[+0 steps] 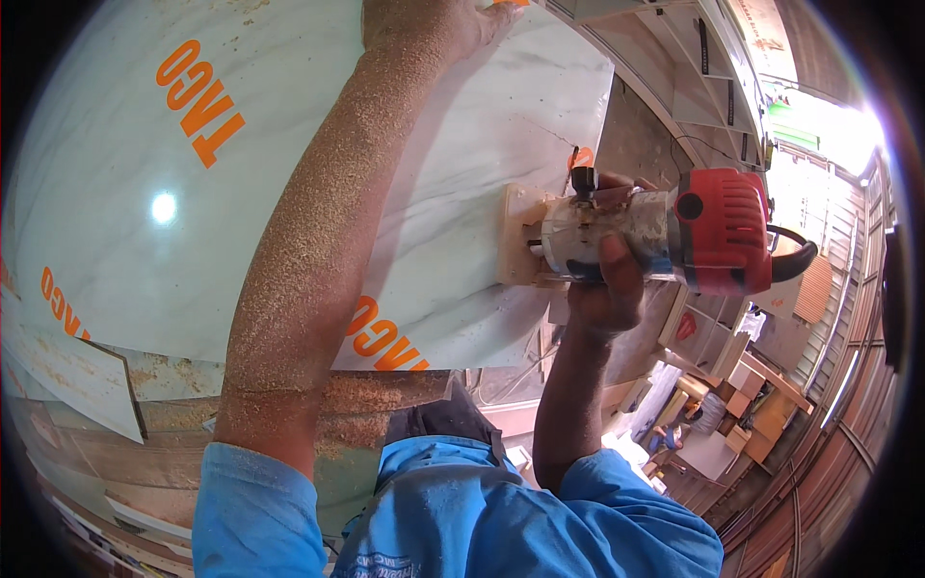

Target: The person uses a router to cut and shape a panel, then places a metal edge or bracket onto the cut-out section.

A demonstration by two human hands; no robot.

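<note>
My right hand (612,279) is wrapped round the metal body of a red-and-silver trimmer router (721,229), held sideways with its base plate (513,231) at the right part of a white marble-patterned board (154,250) with orange printing. My left hand (424,24) rests near the board's far edge at the top, its fingers mostly cut off by the frame. Sawdust coats my left forearm, which crosses over the board.
More boards (72,385) and sawdust lie below the marble board. White cabinet carcasses (699,67) stand at the upper right. Stacked panels and offcuts (761,409) fill the lower right, beside corrugated metal walling (848,289). A black cord runs near the cabinets.
</note>
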